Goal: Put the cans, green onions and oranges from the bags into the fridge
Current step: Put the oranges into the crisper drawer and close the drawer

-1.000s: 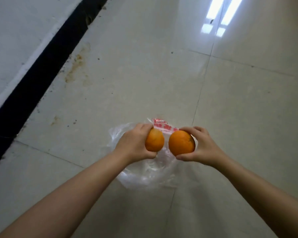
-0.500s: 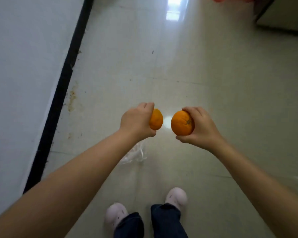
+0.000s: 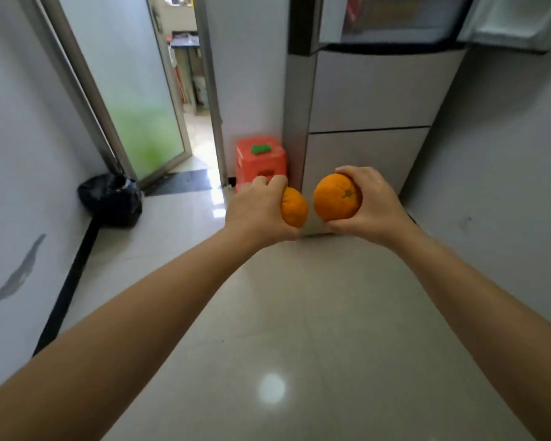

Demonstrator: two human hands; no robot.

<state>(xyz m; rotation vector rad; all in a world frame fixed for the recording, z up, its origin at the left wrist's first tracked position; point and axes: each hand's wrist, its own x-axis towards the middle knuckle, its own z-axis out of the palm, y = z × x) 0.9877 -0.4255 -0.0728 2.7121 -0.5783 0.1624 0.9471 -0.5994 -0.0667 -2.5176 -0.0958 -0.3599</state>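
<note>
My left hand (image 3: 257,207) grips a small orange (image 3: 295,207), mostly covered by my fingers. My right hand (image 3: 373,205) holds a larger orange (image 3: 335,196) with its stem end facing me. Both hands are out in front of me at chest height, close together. Straight ahead stands the silver fridge (image 3: 372,90). Its two lower drawer fronts are closed. An upper door (image 3: 516,17) hangs open at the top right. The bags are out of view.
A red plastic stool (image 3: 260,155) stands left of the fridge. A black rubbish bag (image 3: 110,198) sits by the left wall. A glass door (image 3: 124,84) stands open onto a doorway at the back. Glossy tiled floor (image 3: 299,313) lies between me and the fridge.
The view has swung up from the floor and the plastic bag to the fridge ahead. Both hands still hold their oranges side by side.
</note>
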